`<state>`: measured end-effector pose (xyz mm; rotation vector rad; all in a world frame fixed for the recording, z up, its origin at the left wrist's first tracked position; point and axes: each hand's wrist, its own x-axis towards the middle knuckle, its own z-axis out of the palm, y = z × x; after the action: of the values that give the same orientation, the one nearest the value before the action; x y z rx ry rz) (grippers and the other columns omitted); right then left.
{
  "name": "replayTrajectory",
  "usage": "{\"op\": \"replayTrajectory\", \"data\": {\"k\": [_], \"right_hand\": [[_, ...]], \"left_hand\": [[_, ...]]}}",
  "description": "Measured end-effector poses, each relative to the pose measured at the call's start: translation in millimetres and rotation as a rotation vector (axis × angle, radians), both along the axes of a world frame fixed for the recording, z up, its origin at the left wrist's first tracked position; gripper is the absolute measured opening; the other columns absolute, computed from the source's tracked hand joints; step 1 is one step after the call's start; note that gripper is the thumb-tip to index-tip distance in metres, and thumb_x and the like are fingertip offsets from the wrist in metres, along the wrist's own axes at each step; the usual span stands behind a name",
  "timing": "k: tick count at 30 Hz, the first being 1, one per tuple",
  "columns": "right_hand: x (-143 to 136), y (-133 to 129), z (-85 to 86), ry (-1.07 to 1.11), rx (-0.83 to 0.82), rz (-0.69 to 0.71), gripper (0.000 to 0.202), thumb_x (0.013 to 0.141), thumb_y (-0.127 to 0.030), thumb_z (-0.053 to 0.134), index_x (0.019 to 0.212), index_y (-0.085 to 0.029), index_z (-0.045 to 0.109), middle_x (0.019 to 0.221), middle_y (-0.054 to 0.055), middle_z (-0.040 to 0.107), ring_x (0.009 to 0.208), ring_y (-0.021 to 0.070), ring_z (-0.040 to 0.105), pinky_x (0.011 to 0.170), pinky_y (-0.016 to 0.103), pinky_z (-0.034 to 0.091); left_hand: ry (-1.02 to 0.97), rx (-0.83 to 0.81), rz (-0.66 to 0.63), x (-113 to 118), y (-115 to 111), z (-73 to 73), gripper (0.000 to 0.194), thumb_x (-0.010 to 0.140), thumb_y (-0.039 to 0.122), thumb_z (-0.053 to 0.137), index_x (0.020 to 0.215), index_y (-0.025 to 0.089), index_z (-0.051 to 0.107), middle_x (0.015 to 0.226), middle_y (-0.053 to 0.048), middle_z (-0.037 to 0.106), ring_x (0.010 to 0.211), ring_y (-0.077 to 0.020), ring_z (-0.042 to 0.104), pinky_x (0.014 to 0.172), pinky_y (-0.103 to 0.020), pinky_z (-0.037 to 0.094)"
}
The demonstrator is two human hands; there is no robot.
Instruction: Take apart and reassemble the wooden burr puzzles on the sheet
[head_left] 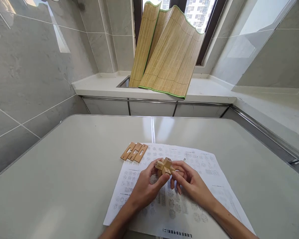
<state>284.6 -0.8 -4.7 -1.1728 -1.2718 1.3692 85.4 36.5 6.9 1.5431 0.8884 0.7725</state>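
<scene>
Between my two hands is a small wooden burr puzzle [166,165] made of crossed, interlocking blocks with dark marks on their ends. My left hand [149,186] grips it from the left, thumb along its near side. On the other side, my right hand [189,181] holds it with thumb and index finger, the remaining fingers curled loosely below. The fingers partly hide the puzzle's sides and underside. Under both hands lies a large printed instruction sheet [201,196] with small diagrams. Flat wooden pieces [134,152] with cut-out slots and numbers lie side by side at the sheet's upper left corner.
The pale table [64,179] has a seam [152,129] down its middle. Beyond its far edge runs a white counter [107,87] with a sink edge [123,82]. A folded bamboo mat [171,56] leans against the window. Tiled walls stand on both sides.
</scene>
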Motion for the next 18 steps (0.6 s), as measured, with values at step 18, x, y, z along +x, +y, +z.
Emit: {"op": "replayTrajectory", "data": {"k": [18], "right_hand": [[1.2,-2.9,-3.8,-0.083,0.027,0.042,0.035,0.098,-0.057,0.062,0.106,-0.023,0.063,0.093,0.005,0.071,0.06,0.0136,0.058,0.06,0.029,0.052]], "left_hand": [[-0.017,0.07,0.101,0.1,-1.3,0.0,0.049,0.084,0.042,0.082,0.126,0.023,0.065,0.126,-0.008,0.073,0.118,-0.0282,0.07,0.103,-0.039,0.054]]}}
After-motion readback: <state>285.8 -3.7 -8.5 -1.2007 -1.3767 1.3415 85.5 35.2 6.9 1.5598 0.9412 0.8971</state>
